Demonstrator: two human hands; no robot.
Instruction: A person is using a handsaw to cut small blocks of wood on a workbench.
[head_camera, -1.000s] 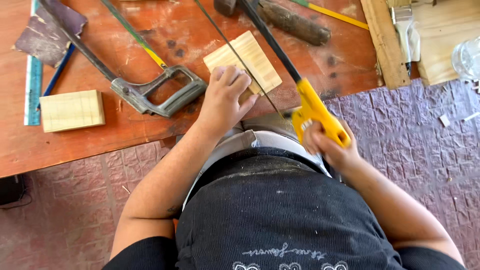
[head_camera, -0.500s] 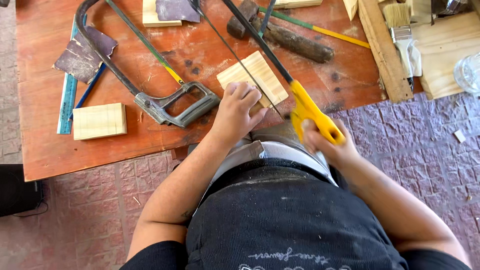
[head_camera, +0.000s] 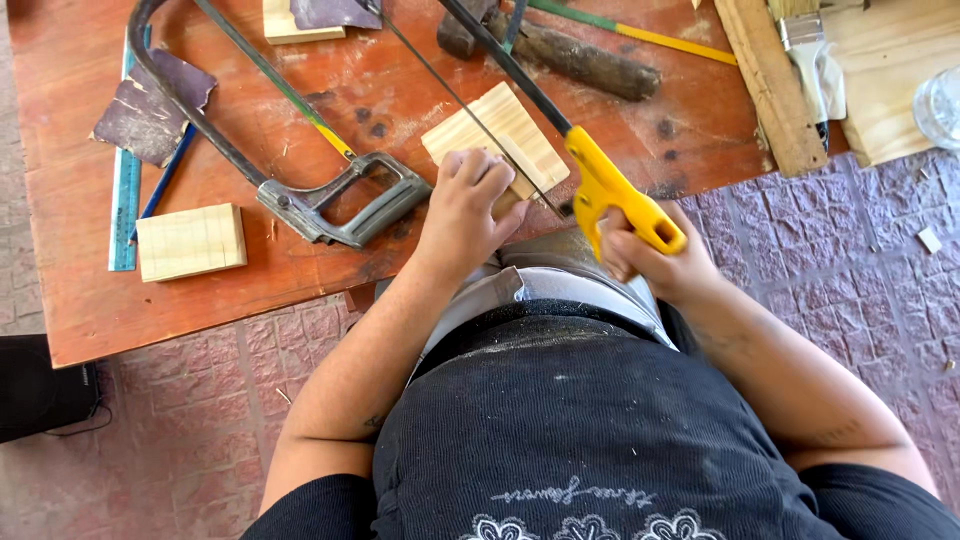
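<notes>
The left hand (head_camera: 468, 205) presses flat on the near end of the small wooden block (head_camera: 497, 140), fingers lying close together over its edge. The block sits on the red-brown table (head_camera: 400, 90) just right of the grey hacksaw (head_camera: 330, 195). The right hand (head_camera: 650, 255) is wrapped tight around the yellow handle of the coping saw (head_camera: 610, 190), whose thin blade crosses the block. Compared with half a second ago, the saw handle sits a little lower and nearer the table's edge, while the left hand has stayed planted on the block. Left of the hacksaw lie a second wood block (head_camera: 190, 241), a blue ruler (head_camera: 124, 190) and sandpaper (head_camera: 150, 108).
</notes>
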